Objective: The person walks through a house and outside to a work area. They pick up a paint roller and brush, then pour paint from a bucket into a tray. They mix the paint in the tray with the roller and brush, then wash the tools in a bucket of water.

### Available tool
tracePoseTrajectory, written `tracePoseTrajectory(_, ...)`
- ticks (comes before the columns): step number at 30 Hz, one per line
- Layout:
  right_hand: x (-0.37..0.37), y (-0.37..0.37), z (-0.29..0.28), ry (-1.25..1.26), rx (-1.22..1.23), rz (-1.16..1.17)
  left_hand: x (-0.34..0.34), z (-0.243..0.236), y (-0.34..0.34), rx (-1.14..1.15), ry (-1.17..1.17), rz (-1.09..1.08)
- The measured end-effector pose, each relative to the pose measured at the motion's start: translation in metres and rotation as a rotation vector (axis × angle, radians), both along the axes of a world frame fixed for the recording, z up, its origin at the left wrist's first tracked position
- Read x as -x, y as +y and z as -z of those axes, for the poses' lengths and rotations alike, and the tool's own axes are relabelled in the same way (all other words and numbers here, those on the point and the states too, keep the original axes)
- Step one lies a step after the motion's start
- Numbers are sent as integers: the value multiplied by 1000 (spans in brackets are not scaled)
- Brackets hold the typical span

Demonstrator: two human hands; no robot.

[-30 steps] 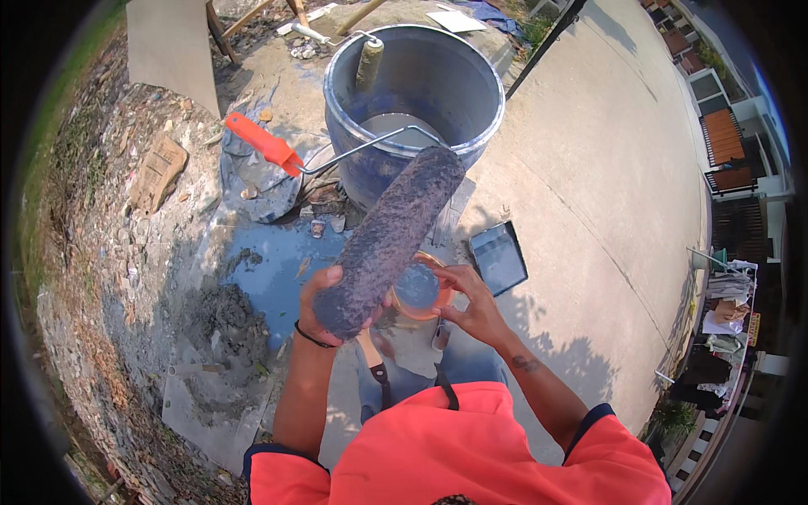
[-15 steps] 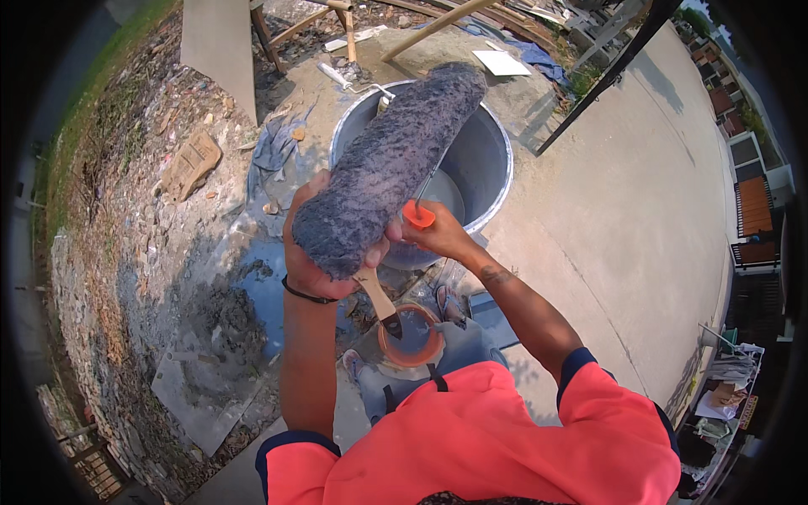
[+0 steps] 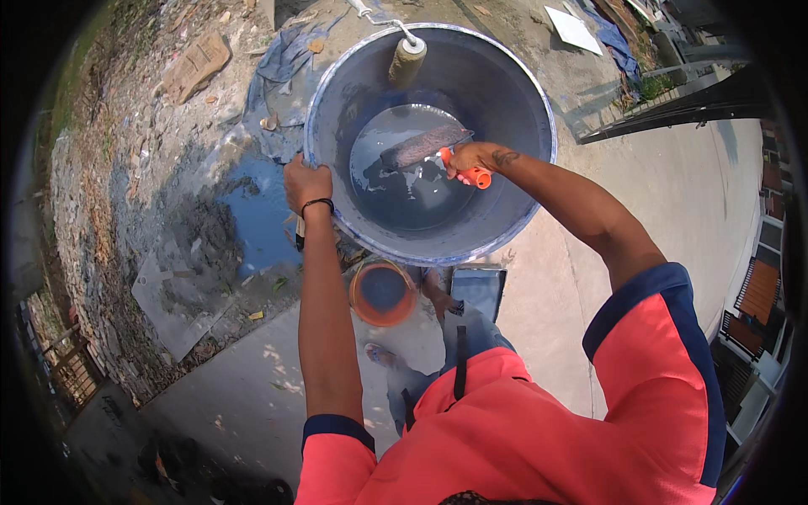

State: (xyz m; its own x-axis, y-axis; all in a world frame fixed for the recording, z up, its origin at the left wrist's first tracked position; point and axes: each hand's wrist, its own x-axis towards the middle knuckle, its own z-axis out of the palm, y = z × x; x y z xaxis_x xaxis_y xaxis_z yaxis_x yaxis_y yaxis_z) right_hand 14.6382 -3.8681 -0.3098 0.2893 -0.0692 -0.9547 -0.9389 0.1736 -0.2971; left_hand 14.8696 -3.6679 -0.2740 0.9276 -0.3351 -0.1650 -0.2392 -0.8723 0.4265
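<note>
My right hand (image 3: pixel 468 160) is closed round the orange handle of a paint roller (image 3: pixel 425 146). The roller's dark, fuzzy sleeve lies in the grey liquid (image 3: pixel 412 198) at the bottom of a large round tub (image 3: pixel 513 109). My left hand (image 3: pixel 306 183) is closed at the tub's left rim. Just below it, beside my wrist, part of a paintbrush (image 3: pixel 300 233) shows; its handle is mostly hidden by the hand. A smaller roller (image 3: pixel 407 61) with a white frame hangs over the tub's far rim.
An orange bucket (image 3: pixel 383 316) with grey liquid stands near my feet, beside a paint tray (image 3: pixel 477 295). Blue-grey cloth (image 3: pixel 282 67) and a torn brown bag (image 3: pixel 197 67) lie on the rubble at left. A white board (image 3: pixel 574 30) lies at the far right.
The large roller has gone from up in front of me down into the tub. My left hand has left its sleeve and moved to the tub's rim, with the paintbrush still there.
</note>
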Motion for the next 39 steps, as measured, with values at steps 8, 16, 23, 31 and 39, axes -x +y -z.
tracePoseTrajectory(8,3,25,268,125,22,-74,11,-10,-8,182,-37,-47)
tracePoseTrajectory(16,-11,29,327,252,-255,58,6,-9,-9,305,96,-31)
tracePoseTrajectory(23,-1,95,286,-9,428,-205,5,-6,-11,413,66,-21)
tracePoseTrajectory(31,-21,-4,169,76,40,-580,8,-5,-7,331,56,-18)
tracePoseTrajectory(39,5,-9,137,16,106,-186,7,-6,-8,407,20,0)
